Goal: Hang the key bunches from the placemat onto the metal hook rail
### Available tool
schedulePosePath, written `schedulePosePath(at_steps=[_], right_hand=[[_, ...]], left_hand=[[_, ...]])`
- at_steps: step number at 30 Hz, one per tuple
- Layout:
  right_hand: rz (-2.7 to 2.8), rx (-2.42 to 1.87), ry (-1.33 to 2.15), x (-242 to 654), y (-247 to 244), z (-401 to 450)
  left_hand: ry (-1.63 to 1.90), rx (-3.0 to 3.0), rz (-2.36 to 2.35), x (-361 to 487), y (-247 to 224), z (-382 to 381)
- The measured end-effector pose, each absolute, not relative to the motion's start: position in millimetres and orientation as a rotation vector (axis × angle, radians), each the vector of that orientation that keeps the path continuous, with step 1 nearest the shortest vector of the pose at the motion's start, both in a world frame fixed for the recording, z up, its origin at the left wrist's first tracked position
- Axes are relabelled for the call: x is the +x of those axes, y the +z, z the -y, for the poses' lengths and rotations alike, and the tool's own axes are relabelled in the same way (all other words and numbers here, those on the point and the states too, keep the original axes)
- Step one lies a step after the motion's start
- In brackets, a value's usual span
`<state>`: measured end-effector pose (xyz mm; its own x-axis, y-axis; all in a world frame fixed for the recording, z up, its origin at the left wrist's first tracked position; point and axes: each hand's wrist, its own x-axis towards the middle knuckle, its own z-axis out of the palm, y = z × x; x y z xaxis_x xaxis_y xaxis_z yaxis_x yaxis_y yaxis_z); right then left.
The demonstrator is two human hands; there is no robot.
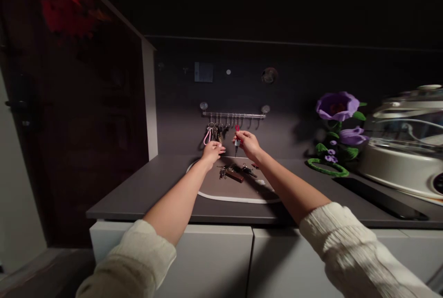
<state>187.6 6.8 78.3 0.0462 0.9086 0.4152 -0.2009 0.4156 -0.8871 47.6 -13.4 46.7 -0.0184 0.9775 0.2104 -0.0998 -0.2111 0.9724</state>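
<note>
My right hand (pixel 247 143) pinches a bunch of keys with a red strap (pixel 237 129) just below the hook rail, and a thin key part dangles beneath the fingers. My left hand (pixel 212 151) is held out with its fingers stretched to the right, below the hanging keys (pixel 218 133), and seems to hold nothing. A clear hook rail (pixel 234 115) on the wall carries several key bunches on its left hooks, one with a pink loop (pixel 207 136). Under both hands lies a brown mat with a white rim (pixel 238 199), bearing loose keys (pixel 248 170) and a brown bar-shaped fob (pixel 235 176).
Purple knitted-looking flowers (pixel 338 105) stand on the right of the dark counter (pixel 141 192). Beside them are a white appliance with a clear lid (pixel 401 159) and a black phone-like slab (pixel 380 198). A dark door (pixel 79 150) is at the left.
</note>
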Motion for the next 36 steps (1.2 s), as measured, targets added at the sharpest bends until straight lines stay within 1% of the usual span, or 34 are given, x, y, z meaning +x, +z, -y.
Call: schedulePosePath(at_steps=[6,15,24,36], right_hand=[[1.174,-0.707,1.032,178,99,-23],[1.065,-0.752,1.132,165,113,-45],[1.01,-0.801,1.159,165,110,-49],[1.05,-0.812,1.121,170,92,-46]], left_hand=[[1.441,1.296,-1.152,48,48,15],[1.459,1.266,-1.148,48,46,8],[1.451,1.261,-1.161,47,46,8],[1.415,1.256,-1.203,44,50,15]])
